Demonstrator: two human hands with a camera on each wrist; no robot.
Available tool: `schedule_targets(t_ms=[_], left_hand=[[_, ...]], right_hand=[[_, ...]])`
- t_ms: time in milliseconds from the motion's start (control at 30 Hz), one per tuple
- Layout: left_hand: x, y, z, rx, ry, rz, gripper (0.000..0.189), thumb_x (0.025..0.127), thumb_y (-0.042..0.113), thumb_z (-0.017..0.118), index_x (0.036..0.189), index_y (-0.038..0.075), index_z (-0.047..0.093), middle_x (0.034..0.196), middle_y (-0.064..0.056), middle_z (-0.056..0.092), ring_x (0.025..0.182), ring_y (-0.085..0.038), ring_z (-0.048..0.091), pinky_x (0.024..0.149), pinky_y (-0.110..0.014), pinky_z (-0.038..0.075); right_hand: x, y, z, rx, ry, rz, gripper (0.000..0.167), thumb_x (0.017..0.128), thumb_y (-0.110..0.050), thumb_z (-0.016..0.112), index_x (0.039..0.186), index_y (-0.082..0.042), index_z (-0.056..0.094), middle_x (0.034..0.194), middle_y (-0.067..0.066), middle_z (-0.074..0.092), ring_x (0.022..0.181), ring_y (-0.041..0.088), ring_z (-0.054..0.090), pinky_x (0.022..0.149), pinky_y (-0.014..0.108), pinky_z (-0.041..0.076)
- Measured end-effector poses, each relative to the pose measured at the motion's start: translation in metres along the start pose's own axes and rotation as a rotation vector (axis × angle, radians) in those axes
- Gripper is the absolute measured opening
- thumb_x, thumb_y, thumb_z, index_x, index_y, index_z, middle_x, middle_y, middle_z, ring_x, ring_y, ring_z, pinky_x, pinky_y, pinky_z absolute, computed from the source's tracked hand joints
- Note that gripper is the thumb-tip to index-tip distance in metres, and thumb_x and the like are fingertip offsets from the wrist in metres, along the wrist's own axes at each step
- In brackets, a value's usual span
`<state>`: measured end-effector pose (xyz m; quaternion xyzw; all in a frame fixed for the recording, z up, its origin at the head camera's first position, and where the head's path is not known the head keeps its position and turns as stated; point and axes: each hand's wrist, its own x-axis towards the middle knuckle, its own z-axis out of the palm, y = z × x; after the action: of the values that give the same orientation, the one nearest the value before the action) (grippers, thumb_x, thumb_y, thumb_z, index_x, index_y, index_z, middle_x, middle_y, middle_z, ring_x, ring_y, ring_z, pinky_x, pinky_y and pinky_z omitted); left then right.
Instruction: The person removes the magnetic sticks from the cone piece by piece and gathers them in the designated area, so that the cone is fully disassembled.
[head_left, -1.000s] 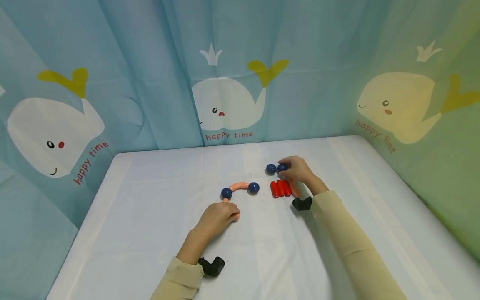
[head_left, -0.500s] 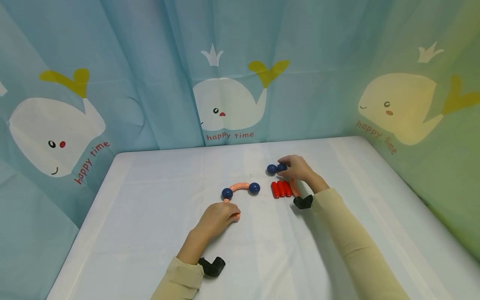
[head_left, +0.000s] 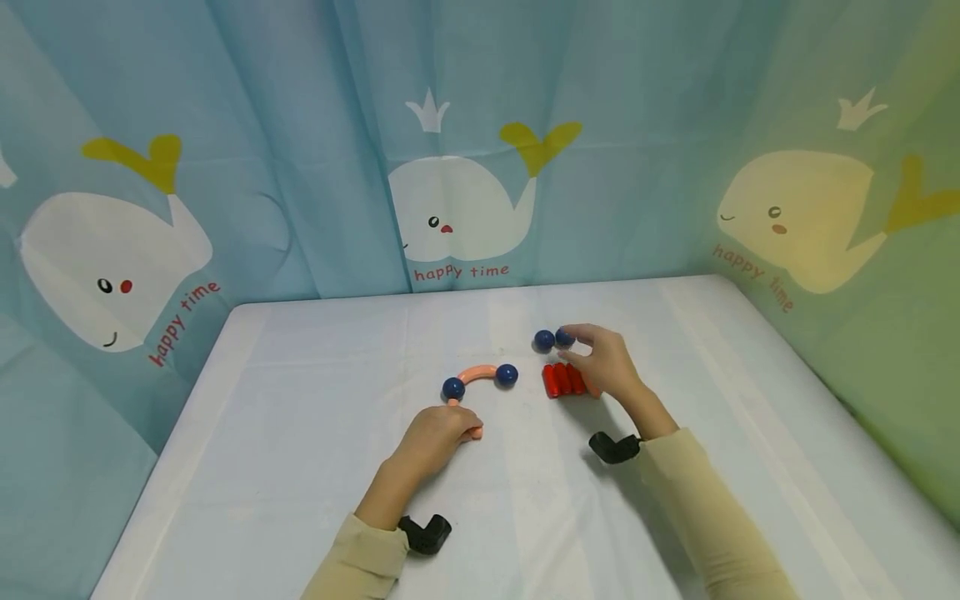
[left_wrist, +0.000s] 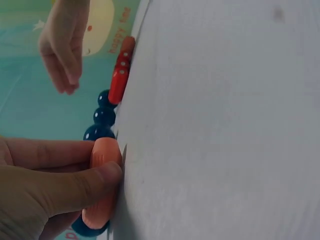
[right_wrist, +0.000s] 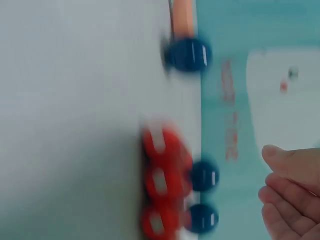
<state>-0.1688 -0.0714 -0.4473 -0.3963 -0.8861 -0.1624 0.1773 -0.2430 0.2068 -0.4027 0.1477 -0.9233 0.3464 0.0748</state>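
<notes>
Now we pinch an orange stick [left_wrist: 106,150] between the thumb and fingers of our left hand [head_left: 437,437], down at the white table [head_left: 315,400], and its far end touches a blue ball [head_left: 453,388]. Our right hand [head_left: 606,364] holds nothing, its fingers loose and a bit bent, up near two more blue balls [head_left: 543,341] and some red sticks [head_left: 563,380].

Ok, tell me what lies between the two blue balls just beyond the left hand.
A curved orange piece lies between the left blue ball and the right blue ball; the head view shows it.
</notes>
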Motion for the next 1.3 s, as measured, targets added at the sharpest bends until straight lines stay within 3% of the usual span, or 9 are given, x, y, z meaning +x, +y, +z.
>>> schedule_targets(t_ms=[133, 233, 467, 633, 833, 900, 1000, 1300], left_hand=[[0.001, 0.002, 0.002, 0.024, 0.006, -0.02, 0.024, 0.085, 0.015, 0.065, 0.065, 0.016, 0.053, 0.063, 0.01, 0.047, 0.054, -0.005, 0.034, 0.048, -0.018, 0.03], [0.003, 0.004, 0.003, 0.014, -0.019, -0.043, 0.021, 0.085, 0.015, 0.066, 0.066, 0.016, 0.056, 0.063, 0.011, 0.048, 0.054, -0.004, 0.038, 0.049, -0.019, 0.034], [0.008, 0.011, 0.003, 0.0, -0.031, -0.072, 0.018, 0.083, 0.023, 0.068, 0.068, 0.017, 0.061, 0.066, 0.012, 0.056, 0.06, -0.004, 0.052, 0.05, -0.023, 0.042], [0.007, 0.002, -0.001, -0.155, -0.005, -0.128, 0.015, 0.081, 0.026, 0.07, 0.089, 0.014, 0.07, 0.079, 0.007, 0.066, 0.07, -0.009, 0.06, 0.061, -0.028, 0.049], [-0.002, -0.017, -0.006, -0.35, 0.052, -0.313, 0.042, 0.079, 0.014, 0.072, 0.119, 0.003, 0.062, 0.11, -0.008, 0.064, 0.1, -0.021, 0.06, 0.084, -0.036, 0.048], [-0.004, -0.022, -0.004, -0.374, 0.052, -0.348, 0.047, 0.08, 0.013, 0.071, 0.124, 0.002, 0.058, 0.122, -0.01, 0.058, 0.112, -0.024, 0.054, 0.09, -0.038, 0.045], [-0.006, -0.028, -0.002, -0.412, 0.051, -0.371, 0.046, 0.083, 0.01, 0.068, 0.126, 0.0, 0.055, 0.127, -0.011, 0.054, 0.117, -0.024, 0.05, 0.094, -0.038, 0.041], [-0.009, -0.029, 0.003, -0.385, 0.036, -0.373, 0.038, 0.087, 0.007, 0.061, 0.125, -0.001, 0.056, 0.123, -0.012, 0.057, 0.113, -0.026, 0.053, 0.091, -0.039, 0.044]], right_hand=[[-0.015, -0.019, 0.018, 0.034, 0.004, -0.13, 0.037, 0.076, -0.003, 0.074, 0.111, 0.005, 0.063, 0.111, 0.019, 0.062, 0.104, 0.033, 0.056, 0.088, 0.047, 0.045], [-0.02, -0.029, 0.031, 0.041, -0.023, -0.201, 0.036, 0.074, -0.002, 0.075, 0.108, 0.004, 0.065, 0.107, 0.016, 0.064, 0.1, 0.031, 0.059, 0.085, 0.044, 0.047], [-0.029, -0.043, 0.055, 0.093, -0.197, -0.305, 0.034, 0.076, -0.006, 0.074, 0.107, 0.004, 0.065, 0.104, 0.012, 0.066, 0.096, 0.027, 0.061, 0.083, 0.04, 0.049], [-0.035, -0.049, 0.064, 0.14, -0.284, -0.31, 0.031, 0.078, -0.009, 0.073, 0.106, 0.003, 0.066, 0.103, 0.01, 0.066, 0.096, 0.026, 0.061, 0.084, 0.039, 0.049], [-0.039, -0.051, 0.072, 0.17, -0.345, -0.298, 0.029, 0.079, -0.011, 0.073, 0.104, 0.001, 0.067, 0.102, 0.009, 0.067, 0.096, 0.021, 0.062, 0.085, 0.036, 0.048], [-0.04, -0.05, 0.074, 0.178, -0.366, -0.305, 0.028, 0.078, -0.011, 0.073, 0.104, 0.0, 0.068, 0.101, 0.008, 0.067, 0.096, 0.019, 0.062, 0.085, 0.033, 0.049], [-0.041, -0.051, 0.077, 0.186, -0.392, -0.313, 0.027, 0.078, -0.011, 0.074, 0.103, -0.001, 0.068, 0.099, 0.005, 0.067, 0.095, 0.016, 0.062, 0.084, 0.03, 0.049], [-0.044, -0.054, 0.084, 0.196, -0.407, -0.331, 0.018, 0.078, -0.003, 0.072, 0.097, -0.002, 0.07, 0.093, 0.002, 0.068, 0.089, 0.012, 0.063, 0.078, 0.026, 0.051]])
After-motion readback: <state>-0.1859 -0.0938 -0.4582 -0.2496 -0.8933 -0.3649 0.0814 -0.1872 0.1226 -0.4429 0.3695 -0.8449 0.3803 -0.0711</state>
